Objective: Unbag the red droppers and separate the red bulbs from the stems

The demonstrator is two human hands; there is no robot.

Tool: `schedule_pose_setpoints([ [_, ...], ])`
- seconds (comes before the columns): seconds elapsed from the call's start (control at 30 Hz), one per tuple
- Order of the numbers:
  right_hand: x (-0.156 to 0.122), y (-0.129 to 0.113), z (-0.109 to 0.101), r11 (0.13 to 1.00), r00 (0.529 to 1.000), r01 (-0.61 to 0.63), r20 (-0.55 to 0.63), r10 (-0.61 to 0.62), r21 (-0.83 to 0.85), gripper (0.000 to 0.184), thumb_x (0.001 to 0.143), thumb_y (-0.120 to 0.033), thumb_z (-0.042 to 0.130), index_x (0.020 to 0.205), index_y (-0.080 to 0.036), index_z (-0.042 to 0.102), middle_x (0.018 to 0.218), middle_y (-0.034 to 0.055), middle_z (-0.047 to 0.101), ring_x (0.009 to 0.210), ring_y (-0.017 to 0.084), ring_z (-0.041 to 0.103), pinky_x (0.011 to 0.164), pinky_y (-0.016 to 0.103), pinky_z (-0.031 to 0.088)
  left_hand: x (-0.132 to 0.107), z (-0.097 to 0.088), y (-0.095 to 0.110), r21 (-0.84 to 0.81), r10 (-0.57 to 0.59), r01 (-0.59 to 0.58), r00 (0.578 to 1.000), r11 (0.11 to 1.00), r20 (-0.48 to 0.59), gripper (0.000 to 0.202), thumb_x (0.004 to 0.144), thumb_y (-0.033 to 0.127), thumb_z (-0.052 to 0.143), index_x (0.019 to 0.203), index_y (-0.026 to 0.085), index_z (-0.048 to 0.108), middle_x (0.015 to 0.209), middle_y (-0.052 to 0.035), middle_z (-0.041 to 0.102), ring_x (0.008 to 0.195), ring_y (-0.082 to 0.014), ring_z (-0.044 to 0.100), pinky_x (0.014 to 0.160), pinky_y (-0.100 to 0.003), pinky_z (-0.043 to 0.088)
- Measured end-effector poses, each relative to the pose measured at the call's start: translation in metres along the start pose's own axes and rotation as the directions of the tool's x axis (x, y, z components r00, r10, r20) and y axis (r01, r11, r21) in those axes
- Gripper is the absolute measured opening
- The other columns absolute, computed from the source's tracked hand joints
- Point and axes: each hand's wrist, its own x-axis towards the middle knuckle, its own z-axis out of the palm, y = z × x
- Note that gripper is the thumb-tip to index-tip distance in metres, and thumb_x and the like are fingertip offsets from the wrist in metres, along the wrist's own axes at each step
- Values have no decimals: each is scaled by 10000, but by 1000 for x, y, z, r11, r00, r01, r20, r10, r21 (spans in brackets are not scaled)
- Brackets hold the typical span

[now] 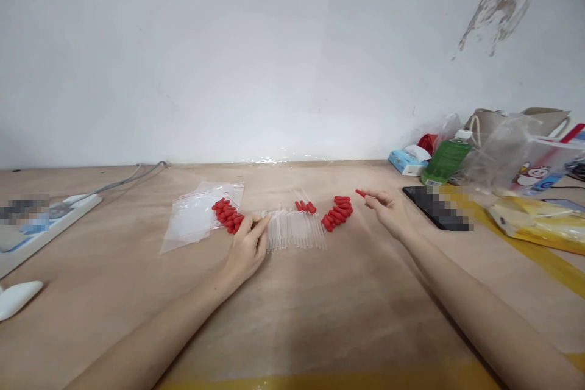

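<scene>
A row of clear plastic tubes [297, 231] lies in the middle of the brown table [320, 317]. My left hand [249, 247] rests at the row's left end, fingers pinched on one clear tube. A pile of red rubber caps [228, 214] sits just beyond it, beside clear zip bags [196, 216]. My right hand [388, 207] hovers right of a second pile of red caps [338, 212] and pinches a single red cap [361, 193] at its fingertips. Three capped tubes [305, 204] lie behind the row.
A power strip with cable [55, 213] and a white object [18, 297] lie at the left. At the right stand a dark phone [436, 207], a green bottle [445, 161], a tissue pack [406, 161], plastic bags [516, 155] and yellow packaging [539, 222]. A white wall is behind.
</scene>
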Motion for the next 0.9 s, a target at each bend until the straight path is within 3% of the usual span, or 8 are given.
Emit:
schedule_pose_setpoints([
  [0.1,27,3,0,979,982,-189,0,189,77,329,594,-364,677,848,-163,615,675,-4,567,594,100,509,584,247,419,10,7,-1,8,8,-8,1000,1000,2,277,836,90,413,1077,161,530,830,-34,530,727,-124,511,684,-243,448],
  [0.27,50,8,15,966,968,-253,12,252,55,262,538,-361,708,625,-151,578,559,-24,521,500,74,426,481,222,337,15,22,2,11,131,-133,986,991,104,160,824,81,410,839,158,550,787,-39,566,736,-141,544,675,-247,461],
  [0.4,51,19,26,950,950,-310,58,308,42,260,539,-371,700,618,-146,597,477,-31,498,437,66,369,441,224,287,7,27,9,-31,156,-153,970,988,186,146,820,112,436,868,168,562,857,-59,580,800,-154,557,726,-264,473],
  [0.5,50,26,29,943,941,-330,91,325,47,271,544,-386,687,652,-146,618,506,-16,542,436,69,386,438,221,294,2,25,14,-84,138,-123,969,989,204,143,812,215,505,931,167,568,903,-73,574,825,-165,555,740,-278,479],
  [0.6,51,30,30,943,939,-329,126,321,54,278,519,-382,698,650,-148,624,572,4,595,479,81,444,470,220,341,0,18,15,-94,148,-132,968,987,201,269,777,299,570,1001,151,564,961,-98,564,866,-189,538,756,-310,476],
  [0.77,50,34,32,951,945,-301,158,288,67,342,542,-469,668,665,-153,624,617,12,623,532,105,506,517,229,394,-6,1,4,-32,183,-180,973,983,142,220,790,246,560,997,177,587,952,-89,579,851,-185,536,777,-356,451],
  [0.9,49,38,34,966,963,-254,105,248,49,420,595,-539,604,771,-158,622,672,7,631,564,108,520,537,227,400,-10,-5,-5,-32,158,-156,979,987,129,172,803,193,539,962,184,605,918,-77,584,835,-176,537,774,-360,442],
])
